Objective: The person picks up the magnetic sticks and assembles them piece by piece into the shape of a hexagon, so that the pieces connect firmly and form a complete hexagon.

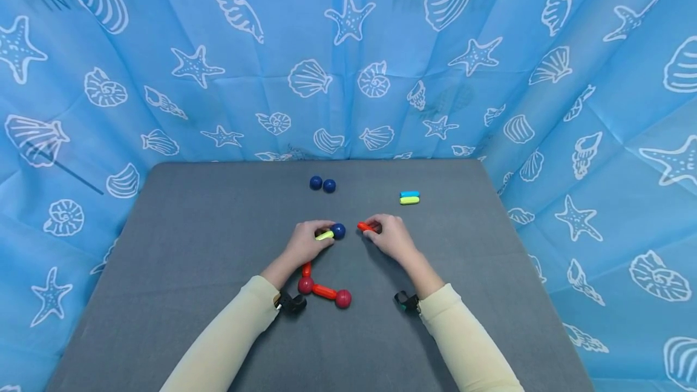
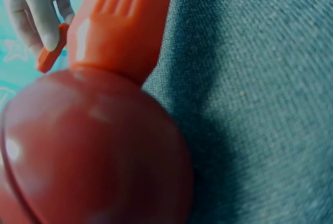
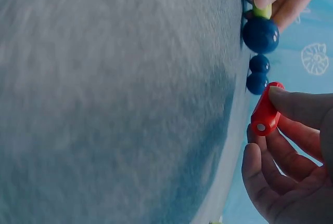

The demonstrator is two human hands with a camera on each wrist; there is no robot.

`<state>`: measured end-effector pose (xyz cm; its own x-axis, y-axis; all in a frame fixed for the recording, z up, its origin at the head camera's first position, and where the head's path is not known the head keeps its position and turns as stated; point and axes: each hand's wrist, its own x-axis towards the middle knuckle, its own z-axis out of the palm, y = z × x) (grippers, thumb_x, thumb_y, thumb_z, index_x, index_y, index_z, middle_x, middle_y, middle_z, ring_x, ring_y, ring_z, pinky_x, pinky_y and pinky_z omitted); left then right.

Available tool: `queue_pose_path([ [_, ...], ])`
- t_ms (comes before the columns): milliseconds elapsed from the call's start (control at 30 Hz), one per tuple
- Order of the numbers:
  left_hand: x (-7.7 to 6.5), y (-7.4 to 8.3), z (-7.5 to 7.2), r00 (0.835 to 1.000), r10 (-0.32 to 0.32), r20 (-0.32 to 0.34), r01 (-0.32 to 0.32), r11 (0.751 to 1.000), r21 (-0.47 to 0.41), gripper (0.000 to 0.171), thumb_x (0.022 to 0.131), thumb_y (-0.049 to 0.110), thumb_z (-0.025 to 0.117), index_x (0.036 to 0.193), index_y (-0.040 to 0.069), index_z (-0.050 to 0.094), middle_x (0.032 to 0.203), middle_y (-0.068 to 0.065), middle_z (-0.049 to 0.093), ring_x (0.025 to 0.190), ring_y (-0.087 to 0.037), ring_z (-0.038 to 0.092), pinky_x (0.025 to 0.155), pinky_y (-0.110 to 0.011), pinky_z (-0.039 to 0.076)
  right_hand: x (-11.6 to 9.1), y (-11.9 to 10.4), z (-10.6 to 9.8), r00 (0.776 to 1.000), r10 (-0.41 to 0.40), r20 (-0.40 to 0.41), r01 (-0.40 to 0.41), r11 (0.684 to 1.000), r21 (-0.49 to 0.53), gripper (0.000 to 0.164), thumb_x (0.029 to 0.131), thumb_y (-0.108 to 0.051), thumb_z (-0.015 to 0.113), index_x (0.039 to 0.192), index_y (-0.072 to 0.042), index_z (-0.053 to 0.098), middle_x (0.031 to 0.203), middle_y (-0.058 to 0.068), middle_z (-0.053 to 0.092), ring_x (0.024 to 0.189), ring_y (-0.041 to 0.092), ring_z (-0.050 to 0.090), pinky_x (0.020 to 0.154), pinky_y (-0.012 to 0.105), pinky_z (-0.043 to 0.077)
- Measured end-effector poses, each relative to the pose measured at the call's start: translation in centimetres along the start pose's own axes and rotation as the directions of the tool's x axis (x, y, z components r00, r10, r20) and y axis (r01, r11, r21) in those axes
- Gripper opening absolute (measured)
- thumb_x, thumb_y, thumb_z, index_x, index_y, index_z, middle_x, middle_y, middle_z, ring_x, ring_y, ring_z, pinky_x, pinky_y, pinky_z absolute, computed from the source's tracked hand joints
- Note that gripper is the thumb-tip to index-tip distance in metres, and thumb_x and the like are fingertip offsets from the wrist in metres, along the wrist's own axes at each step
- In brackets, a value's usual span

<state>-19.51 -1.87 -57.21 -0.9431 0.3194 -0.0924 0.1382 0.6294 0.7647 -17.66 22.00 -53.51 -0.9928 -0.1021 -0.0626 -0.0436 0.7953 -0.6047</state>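
Note:
My left hand (image 1: 305, 242) pinches a yellow-green rod (image 1: 325, 235) whose far end touches a dark blue ball (image 1: 338, 231). To the right, my right hand (image 1: 394, 238) holds a short red rod (image 3: 266, 110) between thumb and fingers; a pale round spot shows on its end. A gap separates this rod from the blue ball. Under my left wrist lies a joined piece: an orange-red rod (image 1: 307, 270), a red ball (image 1: 305, 285), a second orange-red rod (image 1: 324, 291) and another red ball (image 1: 343, 299). The left forearm may hide more of it.
Two dark blue balls (image 1: 322, 184) sit side by side toward the back of the grey cloth-covered table (image 1: 229, 210). At the back right, a blue rod (image 1: 409, 194) lies against a yellow-green rod (image 1: 409, 201). A blue shell-patterned curtain (image 1: 348, 95) hangs behind and around the table.

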Motion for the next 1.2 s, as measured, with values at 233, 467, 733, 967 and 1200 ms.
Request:
queue_pose_path([
  [233,-0.1,0.1,-0.1,1.0,-0.003,-0.004,0.003,1.0,0.001,0.04,0.09,0.022,0.077,0.13,0.021,0.07,0.115,-0.001,0.072,0.1,-0.018,0.062,0.091,-0.041,0.052,0.0,-0.9,0.8,1.0,-0.026,0.015,0.026,1.0,-0.011,0.021,0.09,-0.017,0.078,0.11,-0.01,0.075,0.1,0.006,0.073,0.086,0.016,0.064,0.082,0.039,0.055],
  [467,-0.1,0.0,-0.1,1.0,-0.001,-0.012,0.001,1.0,-0.003,0.04,0.09,0.022,0.077,0.13,0.021,0.07,0.113,0.0,0.073,0.098,-0.018,0.062,0.089,-0.041,0.051,0.0,-1.4,1.5,0.998,-0.054,0.033,0.054,0.998,-0.009,0.019,0.089,-0.015,0.078,0.107,-0.009,0.076,0.096,0.005,0.074,0.083,0.015,0.065,0.08,0.038,0.056],
  [733,0.0,-0.1,0.0,1.0,0.003,-0.015,-0.004,1.0,-0.015,0.04,0.09,0.022,0.077,0.13,0.021,0.07,0.112,0.0,0.073,0.097,-0.017,0.062,0.09,-0.042,0.051,0.1,-1.5,2.3,0.996,-0.069,0.047,0.07,0.997,-0.019,0.017,0.089,-0.016,0.079,0.105,-0.01,0.077,0.094,0.003,0.074,0.081,0.014,0.063,0.079,0.037,0.054],
  [967,0.1,-0.1,-0.1,1.0,0.004,0.0,-0.004,1.0,-0.027,0.045,0.089,0.021,0.078,0.132,0.02,0.067,0.109,0.001,0.072,0.095,-0.016,0.063,0.091,-0.042,0.051,0.2,-1.7,2.3,0.996,-0.063,0.058,0.065,0.998,-0.022,0.018,0.089,-0.016,0.078,0.106,-0.01,0.077,0.096,0.004,0.074,0.083,0.016,0.063,0.08,0.038,0.054],
  [1200,1.0,0.6,-0.6,0.991,0.073,0.11,-0.086,0.99,0.11,0.059,0.086,0.029,0.08,0.141,0.02,0.06,0.113,-0.004,0.065,0.101,-0.02,0.059,0.094,-0.045,0.05,0.3,-1.7,2.2,0.993,-0.095,0.072,0.096,0.995,-0.008,0.02,0.091,-0.016,0.077,0.11,-0.01,0.076,0.103,0.006,0.073,0.087,0.017,0.063,0.085,0.04,0.054],
])
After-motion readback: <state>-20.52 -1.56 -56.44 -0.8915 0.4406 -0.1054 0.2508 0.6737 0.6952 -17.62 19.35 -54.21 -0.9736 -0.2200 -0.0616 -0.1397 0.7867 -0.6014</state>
